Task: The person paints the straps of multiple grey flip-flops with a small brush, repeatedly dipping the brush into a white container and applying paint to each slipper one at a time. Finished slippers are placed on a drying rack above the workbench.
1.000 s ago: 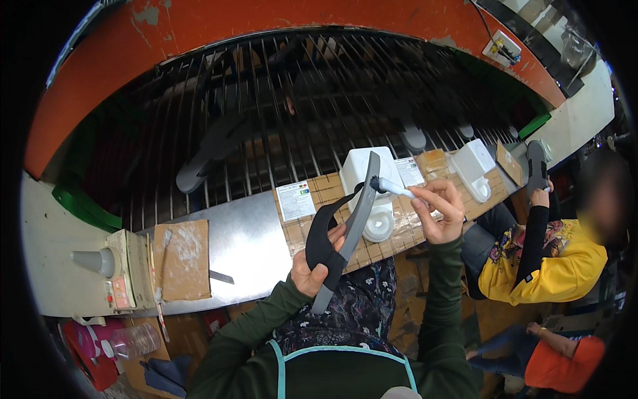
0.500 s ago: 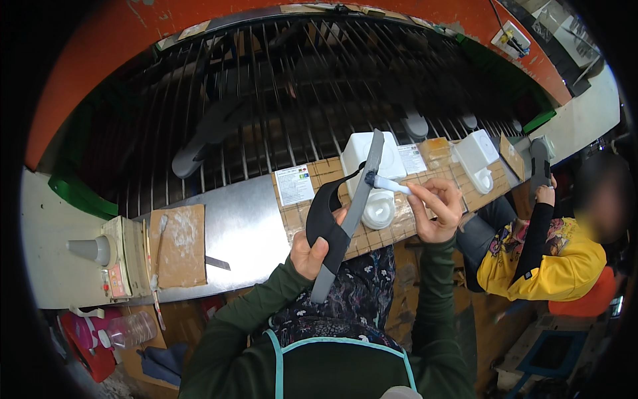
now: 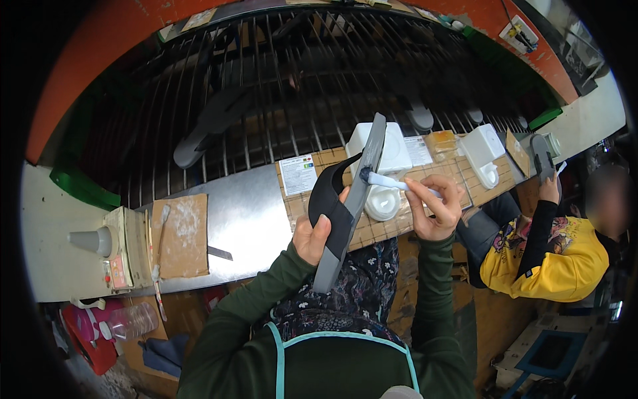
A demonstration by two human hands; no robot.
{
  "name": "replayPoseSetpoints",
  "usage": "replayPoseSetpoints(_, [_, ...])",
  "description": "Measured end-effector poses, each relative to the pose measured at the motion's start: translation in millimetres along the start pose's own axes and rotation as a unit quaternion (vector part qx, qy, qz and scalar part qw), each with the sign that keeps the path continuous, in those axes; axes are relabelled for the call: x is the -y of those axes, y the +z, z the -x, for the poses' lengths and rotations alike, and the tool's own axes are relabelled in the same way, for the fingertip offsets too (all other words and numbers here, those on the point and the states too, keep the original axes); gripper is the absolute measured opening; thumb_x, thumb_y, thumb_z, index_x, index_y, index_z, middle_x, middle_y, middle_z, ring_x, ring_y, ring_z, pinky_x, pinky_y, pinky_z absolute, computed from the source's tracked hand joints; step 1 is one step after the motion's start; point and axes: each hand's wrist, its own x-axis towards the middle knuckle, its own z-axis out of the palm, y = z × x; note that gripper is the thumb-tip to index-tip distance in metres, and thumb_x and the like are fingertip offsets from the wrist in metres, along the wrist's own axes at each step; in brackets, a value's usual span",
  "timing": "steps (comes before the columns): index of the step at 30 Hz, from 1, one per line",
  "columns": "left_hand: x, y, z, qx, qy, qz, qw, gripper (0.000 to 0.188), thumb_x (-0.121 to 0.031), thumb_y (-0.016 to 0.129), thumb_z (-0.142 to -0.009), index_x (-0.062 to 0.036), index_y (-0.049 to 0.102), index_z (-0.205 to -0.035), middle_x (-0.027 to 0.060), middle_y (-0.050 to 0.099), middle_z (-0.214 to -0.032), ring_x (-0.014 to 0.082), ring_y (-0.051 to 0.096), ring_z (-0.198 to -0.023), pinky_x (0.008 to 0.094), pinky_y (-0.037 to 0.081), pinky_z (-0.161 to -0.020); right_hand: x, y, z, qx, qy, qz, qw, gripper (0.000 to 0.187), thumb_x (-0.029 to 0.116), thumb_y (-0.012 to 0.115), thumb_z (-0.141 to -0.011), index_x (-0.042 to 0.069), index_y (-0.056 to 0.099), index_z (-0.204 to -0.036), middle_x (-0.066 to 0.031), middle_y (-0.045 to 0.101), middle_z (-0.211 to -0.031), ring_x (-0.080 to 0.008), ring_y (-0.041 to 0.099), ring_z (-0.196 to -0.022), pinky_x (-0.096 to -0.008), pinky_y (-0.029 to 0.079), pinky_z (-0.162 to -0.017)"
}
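A slide sandal [image 3: 340,231] with a grey sole and a wide black strap is held up on its side, tilted, in front of me. My left hand [image 3: 311,241] grips it around the strap, with the fingertips partly hidden behind. Between the thumb and fingers of my right hand [image 3: 436,207] is a brush [image 3: 389,181] with a white handle and dark bristles. The bristles touch the sole near the far end of the strap. Just beyond the brush stands a white plastic container [image 3: 397,154], with a round white cup [image 3: 382,203] at its front.
Beyond the bench runs a rack of metal bars [image 3: 256,123] carrying grey sandals [image 3: 193,147]. A cardboard piece [image 3: 185,239] with white smears lies at left. Another white container [image 3: 483,147] stands at right, near a co-worker in yellow [image 3: 558,259] holding a sandal [image 3: 546,163].
The sandal has tipped slightly more upright and the brush has shifted a little along the sole. At right, the co-worker's sandal has turned and a white stick-like thing now shows beside it.
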Motion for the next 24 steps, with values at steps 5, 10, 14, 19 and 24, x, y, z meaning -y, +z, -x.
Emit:
replayPoseSetpoints(5, [2.3, 0.0, -2.4, -0.010, 0.004, 0.021, 1.000, 0.069, -0.045, 0.033, -0.099, 0.0051, 0.021, -0.143, 0.0150, 0.035, -0.146, 0.0173, 0.045, -0.120, 0.0294, 0.038, -0.099, 3.2, 1.1, 1.1, 0.008, -0.006, 0.010, 1.000, 0.035, 0.009, 0.078, -0.067, 0.018, 0.074, -0.100, -0.0012, 0.059, -0.086, -0.0126, 0.050, -0.069, -0.0297, 0.028, -0.072])
replayPoseSetpoints(10, [-0.3, 1.1, -1.2, -0.001, 0.021, 0.005, 1.000, 0.069, -0.046, 0.032, -0.099, 0.0052, 0.019, -0.144, 0.0160, 0.034, -0.147, 0.0188, 0.043, -0.124, 0.0301, 0.035, -0.102, 2.6, 2.1, -3.6, -0.007, 0.054, -0.019, 0.998, 0.028, 0.011, 0.076, -0.070, 0.015, 0.074, -0.098, -0.0008, 0.059, -0.086, -0.0128, 0.050, -0.069, -0.0293, 0.029, -0.071])
replayPoseSetpoints(14, [-1.3, 3.2, -0.2, 0.003, 0.010, 0.009, 1.000, 0.070, -0.046, 0.032, -0.099, 0.0061, 0.021, -0.143, 0.0161, 0.035, -0.146, 0.0177, 0.044, -0.122, 0.0291, 0.035, -0.101, -1.1, -0.5, -12.0, -0.009, 0.069, 0.021, 0.997, 0.025, 0.011, 0.075, -0.072, 0.013, 0.074, -0.097, -0.0004, 0.059, -0.085, -0.0128, 0.050, -0.069, -0.0293, 0.029, -0.071])
replayPoseSetpoints(19, [0.6, 1.5, 0.0, 0.011, 0.014, 0.000, 1.000, 0.068, -0.046, 0.032, -0.099, 0.0068, 0.028, -0.142, 0.0152, 0.040, -0.143, 0.0150, 0.047, -0.117, 0.0269, 0.037, -0.097, -2.8, -3.9, -18.3, -0.015, 0.049, 0.040, 0.998, 0.025, 0.011, 0.076, -0.071, 0.013, 0.074, -0.096, -0.0004, 0.059, -0.085, -0.0118, 0.050, -0.068, -0.0292, 0.029, -0.072])
replayPoseSetpoints(24, [-0.5, 1.0, 0.0, 0.007, 0.038, -0.001, 0.999, 0.068, -0.046, 0.033, -0.099, 0.0074, 0.030, -0.141, 0.0135, 0.044, -0.138, 0.0142, 0.049, -0.112, 0.0263, 0.039, -0.094, -2.7, -7.4, -17.9, 0.012, 0.034, 0.013, 0.999, 0.025, 0.011, 0.076, -0.070, 0.013, 0.074, -0.095, -0.0002, 0.059, -0.086, -0.0114, 0.050, -0.066, -0.0292, 0.028, -0.072])
